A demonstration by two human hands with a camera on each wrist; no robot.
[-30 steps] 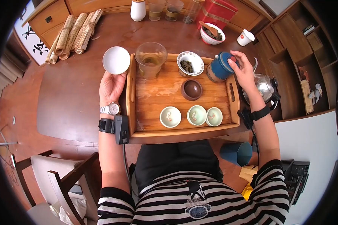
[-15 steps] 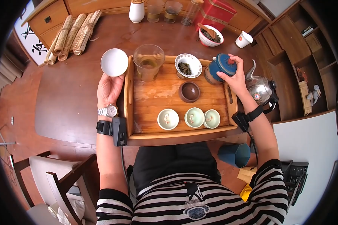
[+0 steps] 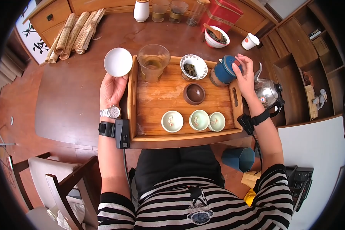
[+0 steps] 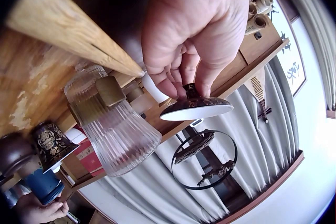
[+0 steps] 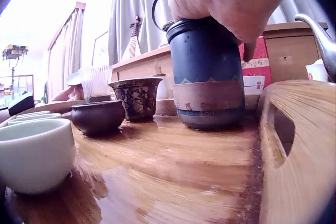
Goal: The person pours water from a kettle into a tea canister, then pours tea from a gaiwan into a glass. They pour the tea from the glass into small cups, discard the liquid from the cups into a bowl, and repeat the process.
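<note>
My left hand (image 3: 113, 90) pinches the knob of a gaiwan lid (image 4: 197, 107) left of the wooden tray (image 3: 149, 132). The lid's white inside (image 3: 118, 61) faces up in the head view; its outside is dark and patterned. At the tray's far right corner, my right hand (image 3: 246, 76) grips the top of a blue lidded teapot (image 5: 207, 71) with thumb and fingers. That pot stands on the tray. Beside it is the patterned gaiwan bowl (image 3: 199, 63) with wet tea leaves inside. A ribbed glass (image 3: 153, 57) holding amber liquid stands at the far left corner.
A brown cup (image 3: 194, 100) and three pale green cups (image 3: 171, 126) sit on the tray. A steel kettle (image 3: 266, 92) stands right of it. Behind are a bowl of dry tea (image 3: 221, 44), a paper cup (image 3: 250, 41), a red box (image 3: 222, 15) and bamboo scrolls (image 3: 78, 32).
My right thumb has shifted from the teapot's near side up to its lid, the hand moving slightly right. My left hand keeps holding the gaiwan lid in nearly the same place.
</note>
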